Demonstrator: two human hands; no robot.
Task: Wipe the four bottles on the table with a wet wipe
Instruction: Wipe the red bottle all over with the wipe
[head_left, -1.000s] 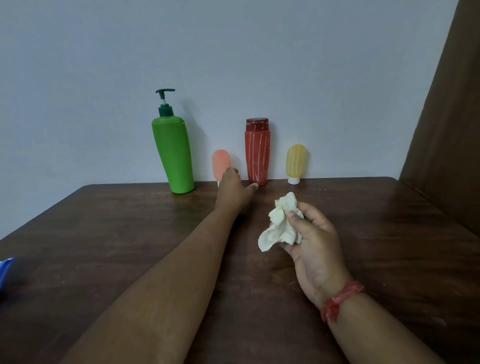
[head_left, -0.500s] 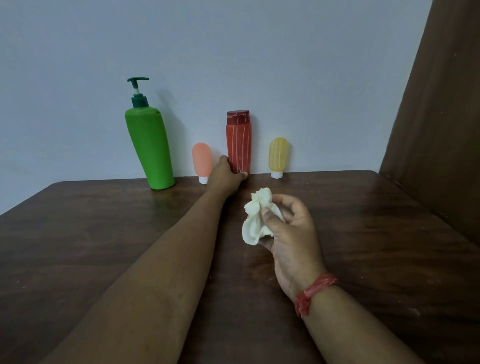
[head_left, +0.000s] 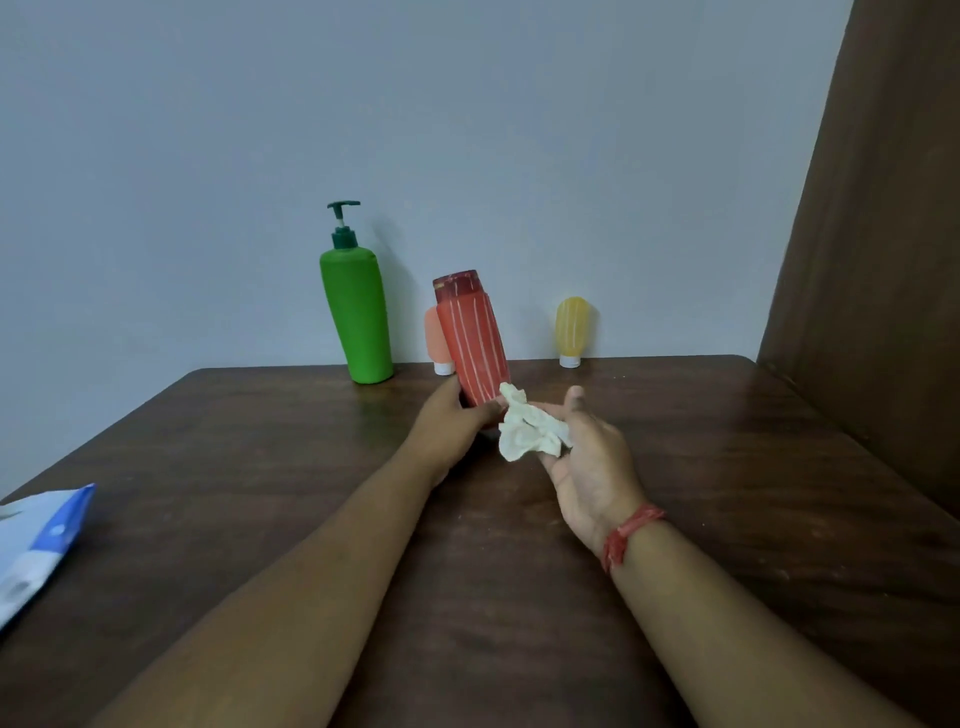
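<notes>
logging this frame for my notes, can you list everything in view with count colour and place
red bottle: 1, red with pale stripes, tilted, held at its base in front of the back row
green pump bottle: 1, green with dark green pump, upright at the back of the table by the wall
peach bottle: 1, peach with white cap, cap down by the wall, partly hidden behind the red bottle
yellow bottle: 1, yellow with white cap, cap down by the wall, right end of the row
wet wipe: 1, off-white, crumpled, beside the red bottle's base
packet: 1, blue and white, left table edge
table: 1, dark brown wood
wrist band: 1, red, right wrist
left hand: grips the red bottle
right hand: holds the wet wipe
</notes>
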